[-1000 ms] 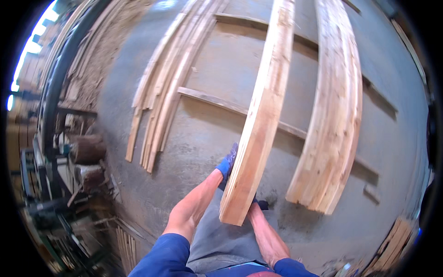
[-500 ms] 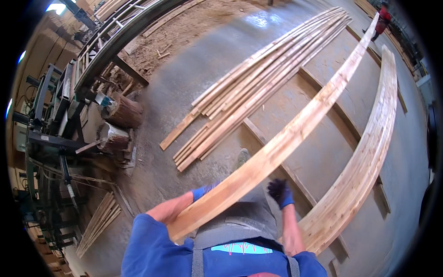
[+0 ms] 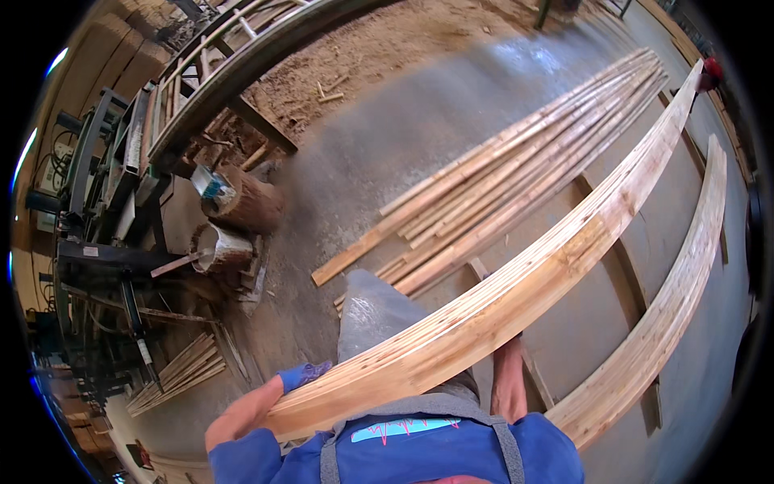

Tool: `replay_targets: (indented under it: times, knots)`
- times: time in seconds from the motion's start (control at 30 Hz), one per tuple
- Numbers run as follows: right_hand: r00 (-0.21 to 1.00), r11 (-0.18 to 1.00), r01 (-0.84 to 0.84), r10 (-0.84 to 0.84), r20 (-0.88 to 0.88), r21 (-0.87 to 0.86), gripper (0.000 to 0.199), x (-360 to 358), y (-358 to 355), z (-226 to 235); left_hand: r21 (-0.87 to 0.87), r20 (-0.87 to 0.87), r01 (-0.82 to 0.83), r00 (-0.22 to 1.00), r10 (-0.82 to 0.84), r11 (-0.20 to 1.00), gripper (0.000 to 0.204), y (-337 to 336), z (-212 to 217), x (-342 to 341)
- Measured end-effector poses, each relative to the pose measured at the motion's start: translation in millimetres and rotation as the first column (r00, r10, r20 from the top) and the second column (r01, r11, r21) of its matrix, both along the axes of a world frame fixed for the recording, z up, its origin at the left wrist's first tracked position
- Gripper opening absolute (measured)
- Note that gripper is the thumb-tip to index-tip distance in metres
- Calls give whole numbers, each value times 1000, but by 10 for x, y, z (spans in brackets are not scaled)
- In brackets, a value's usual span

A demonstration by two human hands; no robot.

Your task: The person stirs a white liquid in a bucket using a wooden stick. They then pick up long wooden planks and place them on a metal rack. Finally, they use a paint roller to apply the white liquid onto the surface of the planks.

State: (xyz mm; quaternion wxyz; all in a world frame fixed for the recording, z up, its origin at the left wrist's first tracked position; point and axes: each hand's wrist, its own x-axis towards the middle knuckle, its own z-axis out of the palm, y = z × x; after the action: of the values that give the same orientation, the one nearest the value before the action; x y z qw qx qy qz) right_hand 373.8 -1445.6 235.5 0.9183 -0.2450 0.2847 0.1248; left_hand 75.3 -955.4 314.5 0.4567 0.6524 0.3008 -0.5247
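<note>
Starting at the left, seeing a dark metal machine frame (image 3: 105, 256), with two brown, round, log-like blocks (image 3: 260, 202) standing beside it. Lower, at the near left, seeing a splayed pile of thin, pale wooden strips (image 3: 181, 373) lying on the dusty grey floor (image 3: 343, 157).

Moving right, finding the left hand (image 3: 305, 375), gloved in blue and purple, touching the left edge of a long, pale bundle of stacked wooden boards (image 3: 516, 284) close to its near end. Seeing too little of that hold to tell whether pinching or merely bracing. Following the bundle, running diagonally from near left to far right and apparently being held clear of the floor.

Beyond it, seeing a loose, uneven group of narrow tan boards (image 3: 516, 171) lying on the floor. Further right, finding the right hand (image 3: 510, 342) mostly hidden under the bundle; being unable to tell whether spread or closed.

At the right, seeing a broad, curved-looking stack of pale boards (image 3: 651, 335) lying across dark wooden crosspieces (image 3: 631, 274). At the far right, seeing a person in red (image 3: 709, 74) beside the bundle's far end, without showing any clear hold.

Judging progress, seeming to be midway: already having the bundle raised, not yet having it resting anywhere, and leaving the group and the stack untouched.
</note>
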Motion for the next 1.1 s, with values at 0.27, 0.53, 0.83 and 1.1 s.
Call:
replay_targets:
  times: [0.27, 0.53, 0.83, 1.1]
  knots:
    - [1000, 998, -10, 12, -23, 69, 72, 963, 2240, -112, 62, -51, 1, 999, 2, 998, 72, 2477, -230, 1296]
    - [998, 993, 20, -13, -56, 116, 70, 1868, 4330, 87, 112, 47, -55, 998, 50, 992, 68, 4606, 287, 2650]
    - [999, 981, 16, -8, -42, 193, 68, 2851, 5700, -46, 132, 50, -40, 998, 34, 990, 64, 5698, 517, 3636]
    - [995, 955, 45, -68, 70, 293, 66, 4097, 6766, -195, -83, 554, 399, 780, -290, 913, 61, 5019, 715, 6609]
